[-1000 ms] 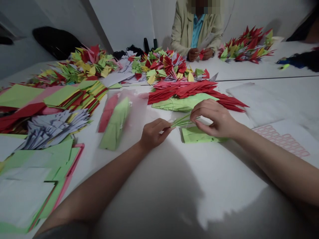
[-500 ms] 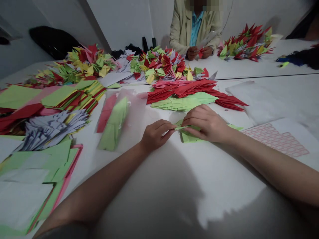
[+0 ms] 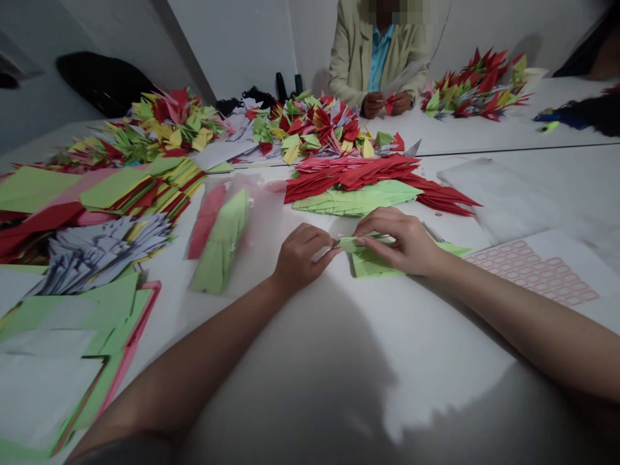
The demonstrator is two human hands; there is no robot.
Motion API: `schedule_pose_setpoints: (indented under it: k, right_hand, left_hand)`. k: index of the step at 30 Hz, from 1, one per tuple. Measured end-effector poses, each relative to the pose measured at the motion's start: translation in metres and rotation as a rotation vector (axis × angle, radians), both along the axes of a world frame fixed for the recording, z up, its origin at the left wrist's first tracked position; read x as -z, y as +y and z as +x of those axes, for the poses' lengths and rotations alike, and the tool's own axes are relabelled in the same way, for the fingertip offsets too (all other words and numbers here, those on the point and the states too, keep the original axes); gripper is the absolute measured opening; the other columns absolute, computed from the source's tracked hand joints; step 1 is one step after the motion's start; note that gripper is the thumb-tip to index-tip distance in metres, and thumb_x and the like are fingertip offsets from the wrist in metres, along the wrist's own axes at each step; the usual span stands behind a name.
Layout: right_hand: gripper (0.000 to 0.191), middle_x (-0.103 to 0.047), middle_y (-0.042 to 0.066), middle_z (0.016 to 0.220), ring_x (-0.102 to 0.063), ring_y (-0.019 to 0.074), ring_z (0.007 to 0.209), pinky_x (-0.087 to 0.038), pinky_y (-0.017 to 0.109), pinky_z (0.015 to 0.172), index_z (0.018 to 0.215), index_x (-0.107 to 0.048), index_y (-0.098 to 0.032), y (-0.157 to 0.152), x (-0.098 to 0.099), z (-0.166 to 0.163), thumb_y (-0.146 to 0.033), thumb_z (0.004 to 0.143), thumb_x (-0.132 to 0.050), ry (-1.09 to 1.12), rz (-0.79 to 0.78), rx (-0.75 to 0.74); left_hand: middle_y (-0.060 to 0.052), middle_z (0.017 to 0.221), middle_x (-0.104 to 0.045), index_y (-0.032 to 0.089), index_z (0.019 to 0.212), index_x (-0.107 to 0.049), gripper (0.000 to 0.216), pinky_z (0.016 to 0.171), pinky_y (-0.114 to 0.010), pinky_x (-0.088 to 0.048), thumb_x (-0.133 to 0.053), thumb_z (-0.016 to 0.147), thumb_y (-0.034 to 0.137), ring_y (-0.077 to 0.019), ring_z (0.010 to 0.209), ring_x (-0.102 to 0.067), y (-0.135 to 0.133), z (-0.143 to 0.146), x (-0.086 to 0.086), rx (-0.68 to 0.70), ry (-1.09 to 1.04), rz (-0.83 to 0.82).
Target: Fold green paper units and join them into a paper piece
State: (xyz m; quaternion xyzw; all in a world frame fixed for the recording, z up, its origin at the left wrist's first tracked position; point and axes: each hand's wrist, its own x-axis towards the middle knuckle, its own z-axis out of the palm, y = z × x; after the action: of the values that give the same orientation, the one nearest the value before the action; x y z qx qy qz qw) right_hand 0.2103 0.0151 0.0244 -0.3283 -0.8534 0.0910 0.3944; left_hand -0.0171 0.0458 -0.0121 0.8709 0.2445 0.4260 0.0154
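Note:
A narrow strip of folded green paper (image 3: 347,244) is held between both hands just above the white table. My left hand (image 3: 304,257) pinches its left end between thumb and fingertips. Around its right part, the thumb and fingers of my right hand (image 3: 400,242) are closed; the palm hides some of the paper. Beneath my right hand lie more green paper pieces (image 3: 375,265), partly covered. Just beyond the hands, a fanned row of folded green papers (image 3: 358,199) lies in front of overlapping folded red papers (image 3: 378,172).
Left of my hands is a clear plastic bag (image 3: 261,226) with folded green papers (image 3: 220,242). Stacks of coloured paper (image 3: 116,303) cover the left side. Heaps of folded paper shapes (image 3: 314,126) stand farther back. A person (image 3: 351,61) sits opposite, holding red paper. A printed sheet (image 3: 537,271) lies right.
The fingers of my right hand have shifted slightly along the green strip, showing more of it. My left hand has barely moved and keeps its pinch.

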Motion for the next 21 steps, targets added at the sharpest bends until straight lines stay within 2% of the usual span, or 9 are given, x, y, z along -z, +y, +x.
schedule_pose_setpoints:
  k: [4,10,14,21]
  right_hand:
    - [0.012,-0.068,0.006,0.087,-0.061,0.0165,0.082,-0.049,0.031,0.075,0.091,-0.065,-0.018,0.0016,0.0024,-0.0005,-0.026,0.088,-0.057,0.056,-0.078,0.015]
    - [0.014,-0.067,0.006,0.09,-0.059,0.0185,0.086,-0.049,0.034,0.077,0.096,-0.064,-0.019,0.0004,0.0077,-0.0052,-0.027,0.086,-0.06,-0.002,-0.033,-0.067]
    - [0.011,-0.068,0.006,0.091,-0.059,0.0178,0.085,-0.049,0.034,0.077,0.095,-0.066,-0.02,-0.0017,0.0095,-0.0069,-0.024,0.087,-0.059,0.065,-0.016,-0.105]
    - [0.018,-0.068,0.007,0.095,-0.061,0.0192,0.088,-0.049,0.036,0.079,0.1,-0.067,-0.022,-0.0035,0.008,-0.0069,-0.029,0.083,-0.065,0.114,0.096,-0.067]
  left_hand:
    - [-0.002,0.078,-0.066,0.018,0.083,-0.059,0.006,0.073,-0.03,-0.045,-0.064,0.082,0.019,-0.0144,0.074,-0.056,0.0001,0.0,0.0002,0.016,-0.033,-0.006]
    - [-0.001,0.077,-0.067,0.019,0.081,-0.059,0.003,0.073,-0.032,-0.045,-0.062,0.082,0.019,-0.0155,0.074,-0.058,-0.0047,0.0,0.001,0.019,0.036,0.037]
    - [-0.001,0.079,-0.068,0.019,0.084,-0.061,0.006,0.073,-0.031,-0.045,-0.065,0.08,0.021,-0.0157,0.075,-0.059,-0.007,0.0014,0.0006,0.002,0.009,0.031]
    - [-0.001,0.081,-0.07,0.02,0.09,-0.064,0.01,0.071,-0.03,-0.046,-0.065,0.08,0.019,-0.0154,0.074,-0.061,-0.0047,0.0005,0.0005,-0.039,-0.053,0.043]
